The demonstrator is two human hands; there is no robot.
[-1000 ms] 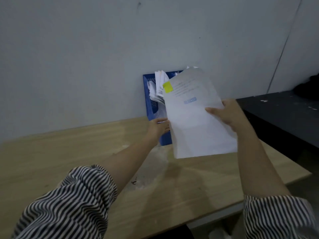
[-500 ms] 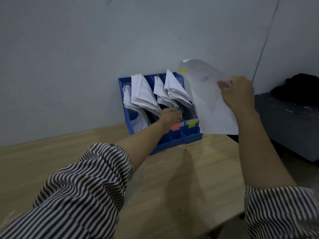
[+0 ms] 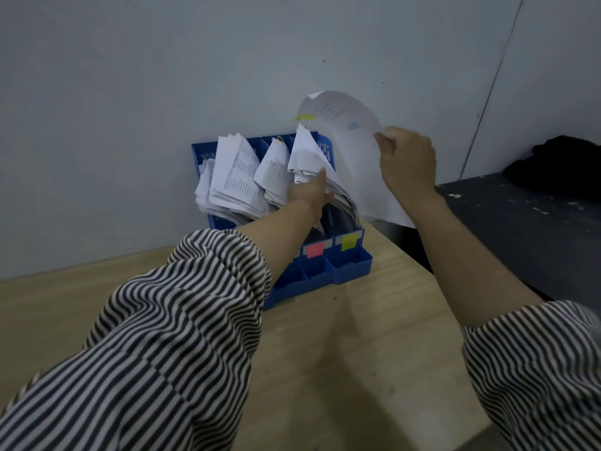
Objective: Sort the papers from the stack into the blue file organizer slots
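Note:
The blue file organizer (image 3: 353,266) stands against the wall on the wooden table, its slots stuffed with white papers (image 3: 239,177). A pink tag (image 3: 314,249) and a yellow tag (image 3: 348,241) mark its front. My right hand (image 3: 406,161) pinches a white sheet with a yellow sticky tab (image 3: 349,141), held up and curved over the rightmost slot. My left hand (image 3: 310,190) reaches into the papers of the right-hand slots and presses them aside; its fingers are partly hidden among the sheets.
The wooden table (image 3: 341,353) ends just right of the organizer. Beyond it lies a lower dark surface (image 3: 520,229) with a black bundle (image 3: 559,164) at the back. A grey wall rises close behind the organizer.
My right hand has carried the sheet up and over toward the rightmost slot, the sheet curving. My left hand has pushed deeper among the filed papers. The view has shifted, showing the organizer further right.

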